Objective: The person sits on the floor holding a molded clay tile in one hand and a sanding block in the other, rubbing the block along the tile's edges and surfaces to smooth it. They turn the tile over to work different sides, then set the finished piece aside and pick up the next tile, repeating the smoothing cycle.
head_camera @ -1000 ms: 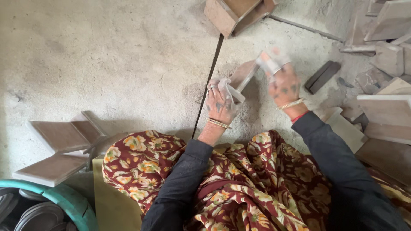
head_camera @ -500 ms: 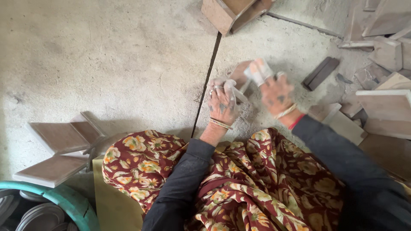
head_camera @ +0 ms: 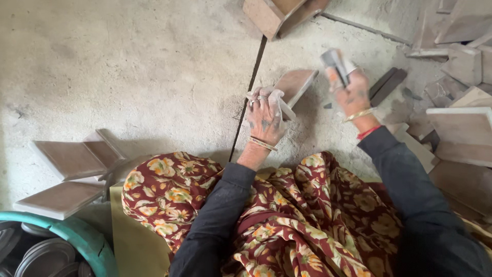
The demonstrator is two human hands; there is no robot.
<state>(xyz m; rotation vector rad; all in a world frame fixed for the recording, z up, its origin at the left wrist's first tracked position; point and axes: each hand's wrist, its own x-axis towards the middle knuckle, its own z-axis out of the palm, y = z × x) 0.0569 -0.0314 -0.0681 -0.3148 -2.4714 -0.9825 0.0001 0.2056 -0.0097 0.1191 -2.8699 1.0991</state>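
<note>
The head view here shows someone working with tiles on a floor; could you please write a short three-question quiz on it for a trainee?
1. True or false: the left hand rests on a tilted brown tile.
2. What does the right hand grip? A) a green hose B) a small flat dark tool C) a metal plate
3. On which side of the person do the stacked tiles by the green tub rim lie?

Key: 1 true; 2 B; 3 the left side.
</note>
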